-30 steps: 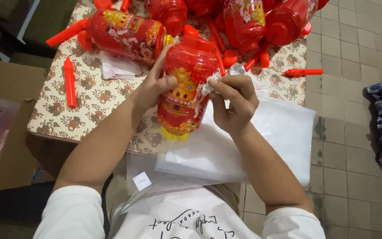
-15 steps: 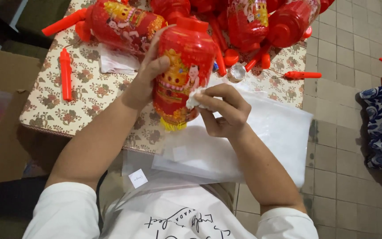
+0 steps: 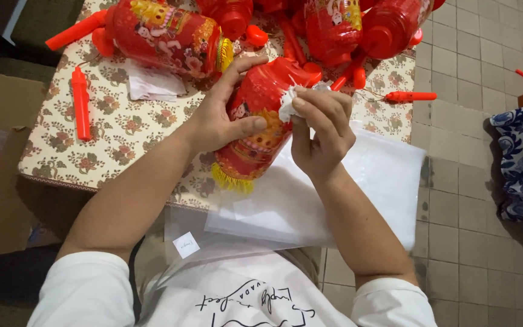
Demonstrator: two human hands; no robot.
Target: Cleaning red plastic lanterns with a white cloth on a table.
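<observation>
Lantern in hand: my left hand [image 3: 222, 121] grips a red lantern [image 3: 260, 115] from its 9 o'clock side, thumb across the front, fingers spread over the top. It is tilted, top toward 1 o'clock, yellow fringe [image 3: 230, 180] at 7 o'clock, over the near table edge.
Right hand: my right hand [image 3: 322, 130] sits at the lantern's 3 o'clock, fingers pinched shut on a white cloth [image 3: 288, 104] pressed to the lantern's upper side.
Left hand state: closed around the lantern.
Table: floral table [image 3: 122, 130], at 12 o'clock from my chest.
Lantern count: 1 in hand; at least 4 more lie along the table's far edge, the nearest [image 3: 161, 33] at 10 o'clock from my left hand. The pile runs out of view, so I cannot tell the full count.
Red sticks: 1 [image 3: 80, 103] at 9 o'clock on the table, 1 [image 3: 410, 95] at 3 o'clock, more tangled under the pile.
Bags: a stack of clear bags [image 3: 358, 194] at 5 o'clock under my right wrist.
Floor: grey tiles [image 3: 473, 212] at 3 o'clock.
Change from 0.5 s ago: the lantern stood nearly upright; it now leans right. The cloth was low on the lantern's right side; it is now near the top.
</observation>
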